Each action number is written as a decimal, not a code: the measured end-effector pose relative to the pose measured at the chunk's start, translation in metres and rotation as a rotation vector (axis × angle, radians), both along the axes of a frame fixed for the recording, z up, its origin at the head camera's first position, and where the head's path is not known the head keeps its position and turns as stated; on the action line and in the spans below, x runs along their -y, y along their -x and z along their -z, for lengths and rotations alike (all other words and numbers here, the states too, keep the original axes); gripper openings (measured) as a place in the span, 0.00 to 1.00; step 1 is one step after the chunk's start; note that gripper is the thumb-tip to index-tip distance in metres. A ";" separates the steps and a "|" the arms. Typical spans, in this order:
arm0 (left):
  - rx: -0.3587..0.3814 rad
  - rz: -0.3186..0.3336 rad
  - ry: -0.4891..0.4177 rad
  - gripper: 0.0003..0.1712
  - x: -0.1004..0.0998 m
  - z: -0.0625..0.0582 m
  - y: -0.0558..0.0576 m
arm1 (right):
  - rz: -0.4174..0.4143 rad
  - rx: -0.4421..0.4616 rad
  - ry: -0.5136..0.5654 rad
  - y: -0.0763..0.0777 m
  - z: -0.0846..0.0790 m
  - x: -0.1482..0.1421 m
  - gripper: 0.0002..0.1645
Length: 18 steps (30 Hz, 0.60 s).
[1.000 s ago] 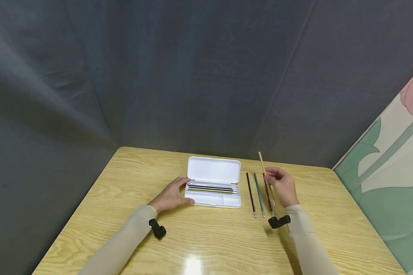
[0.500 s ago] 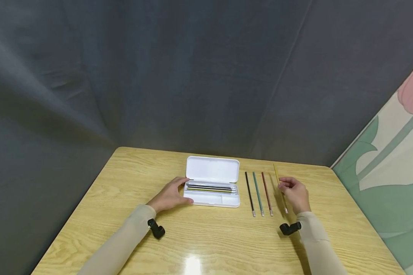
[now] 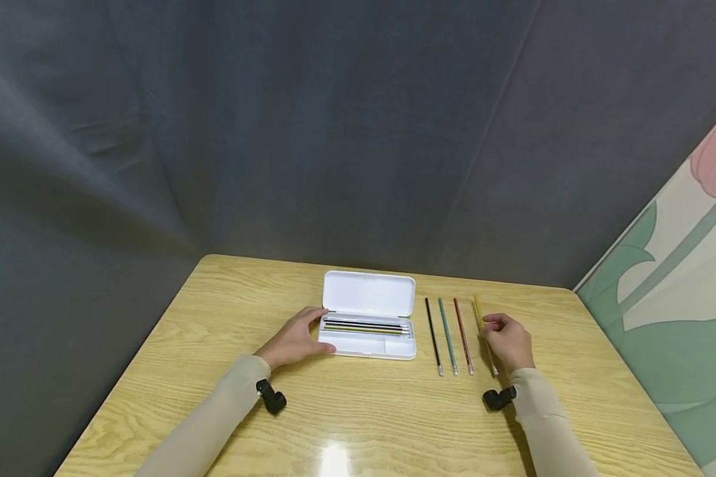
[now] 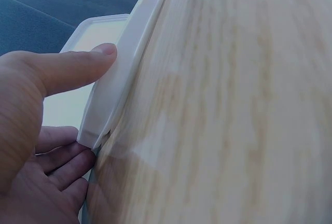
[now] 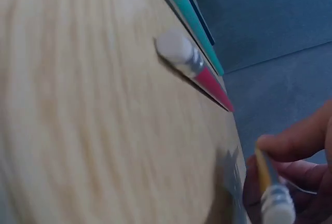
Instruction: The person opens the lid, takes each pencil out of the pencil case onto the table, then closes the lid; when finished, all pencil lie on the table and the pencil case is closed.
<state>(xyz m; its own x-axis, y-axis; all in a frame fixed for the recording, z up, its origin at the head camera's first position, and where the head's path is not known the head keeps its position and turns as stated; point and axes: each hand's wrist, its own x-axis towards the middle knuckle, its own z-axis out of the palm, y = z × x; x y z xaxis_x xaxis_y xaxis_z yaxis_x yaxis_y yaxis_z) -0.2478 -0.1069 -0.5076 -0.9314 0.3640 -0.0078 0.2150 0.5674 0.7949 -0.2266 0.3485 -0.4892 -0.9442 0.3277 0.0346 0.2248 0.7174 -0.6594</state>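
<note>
An open white pencil case (image 3: 358,343) lies on the table, with several pencils (image 3: 366,327) side by side in its rear compartment. My left hand (image 3: 294,341) holds the case's left end; in the left wrist view its thumb lies on the front wall and the fingers curl at the end. Between thumb and fingers my right hand (image 3: 509,341) pinches a yellow pencil (image 3: 478,310), eraser end towards me. That pencil slants close above the table, right of a black pencil (image 3: 433,334), a teal pencil (image 3: 447,334) and a red pencil (image 3: 463,334), all lying roughly parallel.
The wooden table (image 3: 358,411) ends at the back against a dark grey curtain (image 3: 358,146). A cloth with a flower pattern (image 3: 686,318) hangs on the right. The case's raised lid (image 3: 368,294) stands behind its tray.
My right hand has carried the yellow pencil rightward from over the red pencil, then lowered it towards the table. The left hand keeps its place on the case.
</note>
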 end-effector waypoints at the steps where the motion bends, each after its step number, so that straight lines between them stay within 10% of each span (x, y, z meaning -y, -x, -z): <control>1: 0.000 0.000 0.001 0.52 0.000 0.000 0.000 | -0.003 0.003 -0.016 0.000 0.001 0.000 0.17; 18: -0.008 0.009 0.021 0.52 0.000 0.001 0.001 | -0.102 0.043 -0.148 0.005 0.004 0.000 0.16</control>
